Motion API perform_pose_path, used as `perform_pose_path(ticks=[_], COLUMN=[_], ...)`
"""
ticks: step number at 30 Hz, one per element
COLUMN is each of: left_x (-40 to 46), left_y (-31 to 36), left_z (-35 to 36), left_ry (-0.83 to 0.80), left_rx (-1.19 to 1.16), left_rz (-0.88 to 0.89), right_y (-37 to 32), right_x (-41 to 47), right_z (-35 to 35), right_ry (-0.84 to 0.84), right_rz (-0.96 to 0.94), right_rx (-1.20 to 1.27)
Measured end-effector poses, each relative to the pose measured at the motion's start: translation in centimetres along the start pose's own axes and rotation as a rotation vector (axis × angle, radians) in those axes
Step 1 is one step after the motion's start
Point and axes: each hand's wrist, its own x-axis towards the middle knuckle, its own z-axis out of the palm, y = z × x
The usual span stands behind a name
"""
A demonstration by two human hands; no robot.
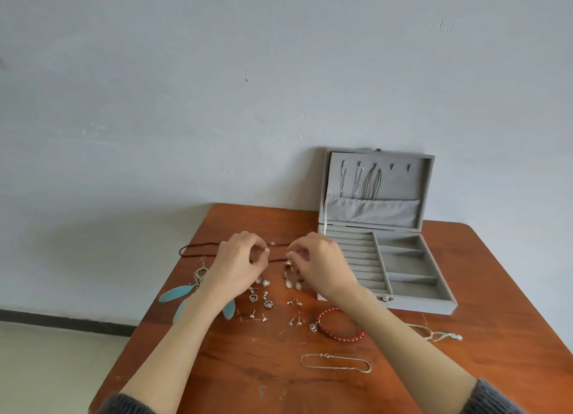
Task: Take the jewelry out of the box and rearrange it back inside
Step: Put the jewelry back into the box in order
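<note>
Your left hand [240, 260] and right hand [317, 263], at frame centre, each pinch something small, apparently parts of one earring; what exactly is too small to tell. The jewelry box [384, 258] stands open at right, trays bare, chains hung in its lid. Earrings [263, 295] and the red bracelet [339, 325] lie spread on the table [248, 382], presumably for sorting.

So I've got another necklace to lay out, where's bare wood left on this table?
Bare wood lies near the front edge, left of the silver chain bracelet, between the forearms. Another patch runs along the table's right side beyond the jewelry box. It is crowded around the stud earrings, feather earrings and red bead bracelet.
</note>
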Motion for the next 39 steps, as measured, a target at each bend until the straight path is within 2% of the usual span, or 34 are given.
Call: perform_pose_path(ticks=[4,10,19,26,33,39], left_x=[1.1,3.7,7.2,8.7,9.1,9.3], left_y=[3.8,7.7,9.7,8.9,8.0,7.8], left_z=[0.0,2.3,6.0,7.6,8.1,7.8], left_ry=[-0.046,-0.136,-0.081,-0.068,-0.1,-0.096], left_rx=[-0.212,-0.234,0.132,0.401,0.463,0.41], left_rz=[-0.133,-0.152,0.094,0.212,0.236,0.222], right_y=[2.0,6.2,9.6,11.0,11.0,10.9], right_x=[-0.3,-0.1,3.1,4.1,4.1,4.3], right_z=[-2.8,-5.7,-5.7,-4.9,-4.0,-3.1], right_ry=[0.083,0.185,0.151,0.115,0.087,0.077], right_rz=[0.099,0.265,0.362,0.325,0.246,0.24], right_rx=[0.124,0.322,0.379,0.305,0.226,0.217])
